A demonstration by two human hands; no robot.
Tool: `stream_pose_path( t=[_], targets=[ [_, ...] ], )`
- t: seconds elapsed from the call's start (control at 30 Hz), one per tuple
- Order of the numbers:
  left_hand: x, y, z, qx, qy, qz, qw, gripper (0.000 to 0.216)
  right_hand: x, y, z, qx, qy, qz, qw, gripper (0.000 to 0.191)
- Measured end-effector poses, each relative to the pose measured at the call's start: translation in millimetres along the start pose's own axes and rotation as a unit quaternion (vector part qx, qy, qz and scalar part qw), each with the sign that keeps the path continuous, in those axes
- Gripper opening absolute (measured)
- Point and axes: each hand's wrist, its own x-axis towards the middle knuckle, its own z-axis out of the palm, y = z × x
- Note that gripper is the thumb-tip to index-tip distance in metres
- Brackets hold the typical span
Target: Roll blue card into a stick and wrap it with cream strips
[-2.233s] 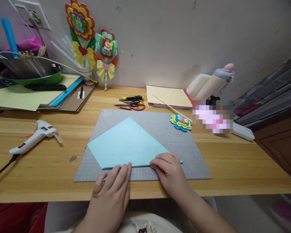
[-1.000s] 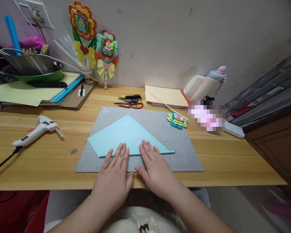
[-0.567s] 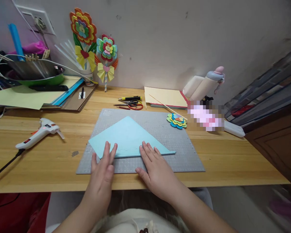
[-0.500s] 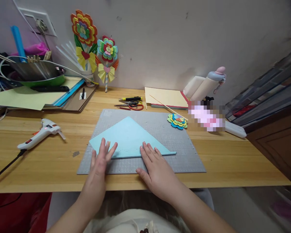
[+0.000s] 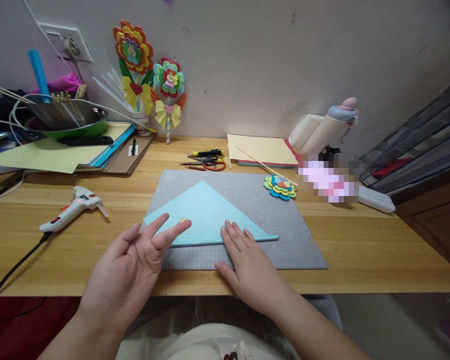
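Observation:
A light blue sheet of paper (image 5: 206,210) lies on the grey cutting mat (image 5: 303,252), its near edge rolled into a thin tube. My right hand (image 5: 247,260) rests flat on that rolled edge, fingers together and stretched out. Over the left part of the sheet, my left hand (image 5: 131,270) is raised with its palm turned up and its fingers spread, holding nothing. A small yellow bit shows at one of its fingertips; I cannot tell what it is. Small clear marks, perhaps glue, dot the paper along the roll.
A white glue gun (image 5: 73,210) with a black cord lies at the left. Behind the mat are scissors (image 5: 206,161) and a yellow cutter (image 5: 206,153). A layered paper flower (image 5: 279,187) sits on the mat's right corner. Two paper flowers on striped stems (image 5: 168,127) stand against the wall.
My left hand has lifted from beside the rolled edge and turned palm up, its fingers spreading. The right hand stays on the roll. The view has shifted slightly.

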Motion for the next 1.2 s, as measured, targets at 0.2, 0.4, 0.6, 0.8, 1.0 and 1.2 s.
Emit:
stream_pose_path(
  t=[0.2, 0.4, 0.6, 0.8, 1.0, 1.2],
  targets=[
    [-7.9, 2.2, 3.5, 0.016, 0.022, -0.023, 0.999, 0.049, -0.8, -0.3, 2.1, -0.008, 0.003, -0.001, 1.000, 0.066],
    [-4.6, -6.3, -0.1, 0.155, -0.032, 0.060, 0.986, 0.061, -0.4, 1.5, 5.7, -0.014, 0.002, 0.001, 1.000, 0.066],
    [36.8, -13.6, -27.7, 0.585, -0.049, 0.318, 0.744, 0.057, -0.6, 0.0, 3.4, -0.010, -0.005, 0.002, 1.000, 0.064],
    [52.3, -14.2, -65.7, 0.786, -0.023, 0.332, 0.522, 0.052, -0.9, -0.1, 2.4, -0.013, -0.008, 0.005, 1.000, 0.064],
    [32.0, -4.9, -80.9, 0.826, -0.035, 0.400, 0.394, 0.058, -0.5, 0.9, 4.9, -0.010, -0.009, 0.006, 1.000, 0.065],
    [16.8, 12.0, -81.9, 0.803, 0.054, 0.437, 0.402, 0.052, -2.0, 1.7, 7.5, -0.010, -0.002, 0.003, 1.000, 0.065]
  ],
)
